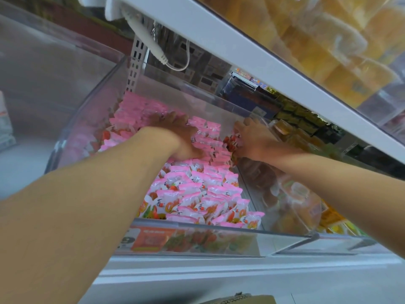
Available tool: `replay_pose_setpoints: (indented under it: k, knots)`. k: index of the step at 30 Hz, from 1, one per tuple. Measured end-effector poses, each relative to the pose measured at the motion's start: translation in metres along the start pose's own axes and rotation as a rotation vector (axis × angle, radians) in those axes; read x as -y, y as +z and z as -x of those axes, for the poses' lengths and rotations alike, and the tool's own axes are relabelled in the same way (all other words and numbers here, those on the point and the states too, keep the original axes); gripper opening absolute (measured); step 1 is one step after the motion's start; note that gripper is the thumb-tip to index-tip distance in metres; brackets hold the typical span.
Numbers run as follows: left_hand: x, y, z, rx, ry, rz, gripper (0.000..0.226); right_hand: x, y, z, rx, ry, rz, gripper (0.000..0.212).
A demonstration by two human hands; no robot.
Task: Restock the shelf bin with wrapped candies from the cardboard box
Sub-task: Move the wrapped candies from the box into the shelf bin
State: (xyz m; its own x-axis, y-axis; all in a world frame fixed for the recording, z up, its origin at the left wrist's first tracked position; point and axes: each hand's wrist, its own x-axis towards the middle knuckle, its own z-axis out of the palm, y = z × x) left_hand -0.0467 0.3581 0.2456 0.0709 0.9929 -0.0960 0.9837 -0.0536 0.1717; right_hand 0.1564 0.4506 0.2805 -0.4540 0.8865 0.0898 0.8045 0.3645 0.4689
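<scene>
Left hand (175, 132), fingers spread, and right hand (252, 137), fingers together, press pink-wrapped candies (197, 189) rearward in the clear plastic shelf bin (197, 238); gentle, even levelling seems best.

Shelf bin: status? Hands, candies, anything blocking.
Left hand flat on the pink wrapped candies, deep in the clear shelf bin. Right hand at the bin's right wall, grip unclear. Upper shelf overhangs close above.

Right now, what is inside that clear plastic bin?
The clear plastic bin holds a heap of pink-and-white wrapped candies. The left hand and right hand cover some; the bottom is hidden.
</scene>
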Motion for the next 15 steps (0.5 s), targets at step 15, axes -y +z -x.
replay_pose_setpoints:
  k: [15]
  knots:
    - [-0.030, -0.017, 0.111, -0.344, -0.025, 0.272, 0.018, 0.037, -0.048, 0.137, -0.226, -0.013, -0.613, 0.019]
